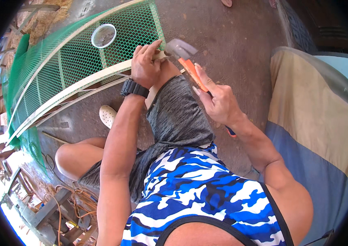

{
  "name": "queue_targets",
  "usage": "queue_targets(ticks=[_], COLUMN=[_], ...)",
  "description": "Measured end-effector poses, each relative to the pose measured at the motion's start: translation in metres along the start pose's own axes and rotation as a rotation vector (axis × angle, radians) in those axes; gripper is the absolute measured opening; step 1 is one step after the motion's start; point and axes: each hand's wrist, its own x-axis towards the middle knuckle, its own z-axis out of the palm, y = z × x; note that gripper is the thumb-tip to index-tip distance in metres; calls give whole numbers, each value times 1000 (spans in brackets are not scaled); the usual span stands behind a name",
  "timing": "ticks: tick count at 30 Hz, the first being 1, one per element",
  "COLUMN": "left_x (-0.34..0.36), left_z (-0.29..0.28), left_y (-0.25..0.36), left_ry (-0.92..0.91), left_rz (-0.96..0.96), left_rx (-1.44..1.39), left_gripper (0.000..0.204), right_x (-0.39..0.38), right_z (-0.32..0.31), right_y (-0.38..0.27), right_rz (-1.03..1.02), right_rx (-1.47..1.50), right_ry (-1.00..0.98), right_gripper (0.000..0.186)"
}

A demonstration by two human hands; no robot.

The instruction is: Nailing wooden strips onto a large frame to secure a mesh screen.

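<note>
In my right hand (222,101) is a hammer (191,72) with an orange handle, and my fingers are closed around its grip. The hammer's metal head is a little blurred and hangs beside the near right corner of a light wooden frame (79,80). My left hand (144,65) is closed over that corner, its fingertips close to the hammer head. Anything small between those fingertips is hidden. Green plastic mesh (77,55) covers the frame, which leans by my knee. On the mesh rests a round white tub (93,40) holding several thin dark pieces, apparently nails.
A beige and blue cloth-covered bulk (305,106) stands close at my right. Orange cords (84,201) and wooden pieces clutter the lower left. A pale clog (107,116) is on the brown floor (235,45) below the frame.
</note>
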Motion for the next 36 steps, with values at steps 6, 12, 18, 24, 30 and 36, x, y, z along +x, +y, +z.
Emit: queue_targets(ticks=[6,12,18,24,30,36], left_x=[2,1,4,0,0,-5], left_z=[1,0,1,1,0,0], left_y=[0,-2,-5,-2,-4,-7], left_ry=[5,14,10,27,21,24], left_rz=[-22,-28,-16,-1,-39,-21], left_rx=[-18,-21,-7,25,-19,-35], left_gripper=[60,58,57,53,51,46], right_x=[-2,-1,0,1,4,0], right_z=[4,-1,8,9,4,3], right_y=[-4,-9,9,-1,0,3], right_rz=[3,-31,-67,-98,-24,59], right_rx=[4,1,-23,27,-6,-70], right_ry=[57,61,45,103,33,-45], right_gripper=[72,72,71,70,71,72])
